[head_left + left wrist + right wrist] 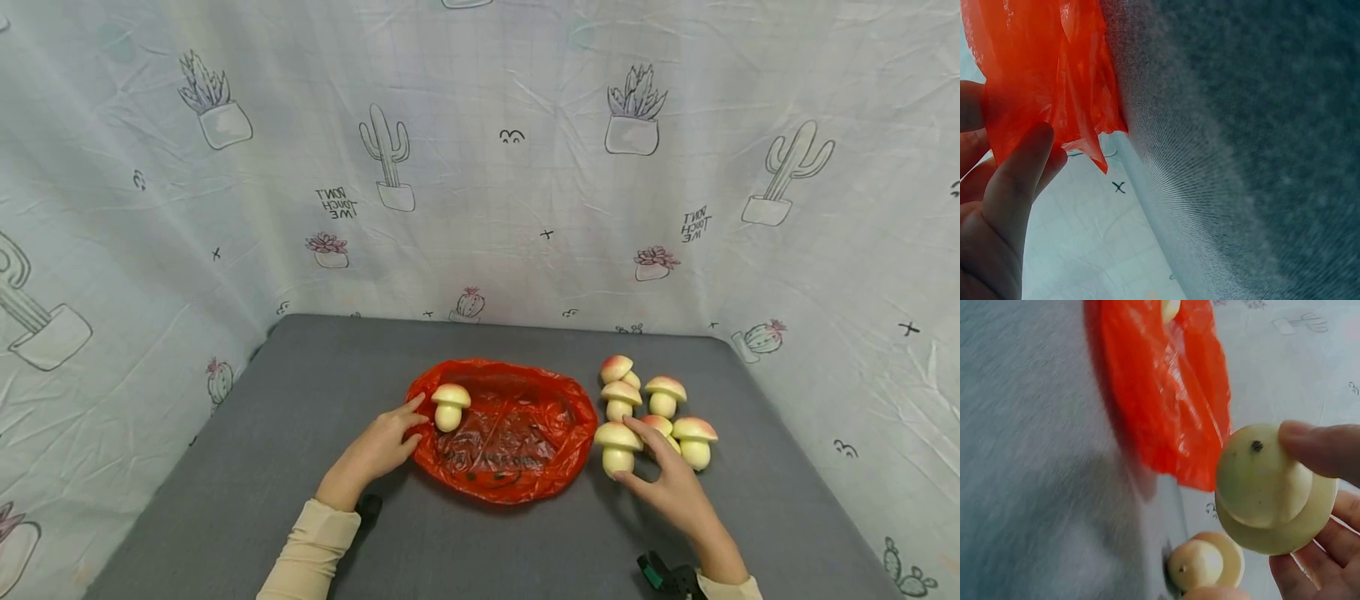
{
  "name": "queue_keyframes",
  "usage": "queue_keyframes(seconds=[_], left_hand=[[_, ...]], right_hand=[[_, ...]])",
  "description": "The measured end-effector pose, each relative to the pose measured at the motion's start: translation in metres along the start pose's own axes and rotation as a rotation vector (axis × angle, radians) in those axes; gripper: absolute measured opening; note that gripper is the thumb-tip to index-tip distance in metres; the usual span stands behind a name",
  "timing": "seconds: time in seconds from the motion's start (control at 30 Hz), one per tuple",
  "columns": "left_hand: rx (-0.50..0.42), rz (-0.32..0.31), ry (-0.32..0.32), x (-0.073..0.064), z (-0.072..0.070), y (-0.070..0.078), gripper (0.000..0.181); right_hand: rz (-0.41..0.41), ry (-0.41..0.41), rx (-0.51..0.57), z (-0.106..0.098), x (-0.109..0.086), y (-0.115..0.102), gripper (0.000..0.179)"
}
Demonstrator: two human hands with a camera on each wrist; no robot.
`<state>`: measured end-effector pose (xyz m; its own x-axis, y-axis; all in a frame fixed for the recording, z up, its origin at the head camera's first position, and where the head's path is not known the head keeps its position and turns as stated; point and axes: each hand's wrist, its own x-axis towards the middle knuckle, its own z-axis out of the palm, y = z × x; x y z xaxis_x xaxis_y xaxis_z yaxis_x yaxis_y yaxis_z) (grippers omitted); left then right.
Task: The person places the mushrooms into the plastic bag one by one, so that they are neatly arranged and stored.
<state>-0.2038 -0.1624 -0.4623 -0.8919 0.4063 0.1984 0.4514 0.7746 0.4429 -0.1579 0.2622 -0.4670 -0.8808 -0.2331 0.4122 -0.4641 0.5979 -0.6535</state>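
Observation:
A red plastic bag (498, 492) lies on the table with its mouth spread wide. One yellow toy mushroom (448, 408) with a reddish cap sits inside it near the left rim. My left hand (378, 442) pinches the bag's left edge; in the left wrist view the thumb lies against the red film (1054, 81), fingers on its other side. With thumb and fingertips, my right hand (671, 483) holds another toy mushroom (618, 450) just right of the bag. The right wrist view shows that mushroom (1266, 481) from its stem end, raised off the table.
Several more toy mushrooms (665, 397) stand or lean together right of the bag, beyond the right hand. The grey table (300, 383) ends at the back against a white curtain (480, 167) printed with cacti, which also hangs at both sides.

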Motion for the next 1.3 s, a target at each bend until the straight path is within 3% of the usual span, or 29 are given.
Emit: queue_keyframes(seconds=[0.17, 0.33, 0.43, 0.7, 0.83, 1.3], left_hand=[[-0.005, -0.01, -0.003, -0.001, 0.0, 0.0, 0.029], [-0.003, -0.01, 0.0, -0.002, 0.0, 0.0, 0.028], [0.002, -0.012, -0.001, -0.002, 0.0, 0.0, 0.029], [-0.001, -0.007, -0.009, -0.001, 0.0, -0.001, 0.029], [0.002, -0.01, -0.011, -0.001, 0.0, -0.001, 0.029], [-0.004, 0.012, -0.007, 0.001, -0.001, -0.001, 0.029]], right_hand=[[0.019, -0.052, 0.184, 0.006, 0.011, -0.006, 0.072], [-0.049, -0.118, 0.38, 0.021, 0.031, -0.009, 0.07], [-0.06, -0.153, 0.435, 0.032, 0.045, -0.015, 0.07], [-0.031, -0.239, 0.454, 0.053, 0.08, -0.052, 0.066], [-0.014, -0.267, 0.464, 0.063, 0.092, -0.06, 0.065], [0.063, -0.288, 0.429, 0.111, 0.118, -0.029, 0.067]])
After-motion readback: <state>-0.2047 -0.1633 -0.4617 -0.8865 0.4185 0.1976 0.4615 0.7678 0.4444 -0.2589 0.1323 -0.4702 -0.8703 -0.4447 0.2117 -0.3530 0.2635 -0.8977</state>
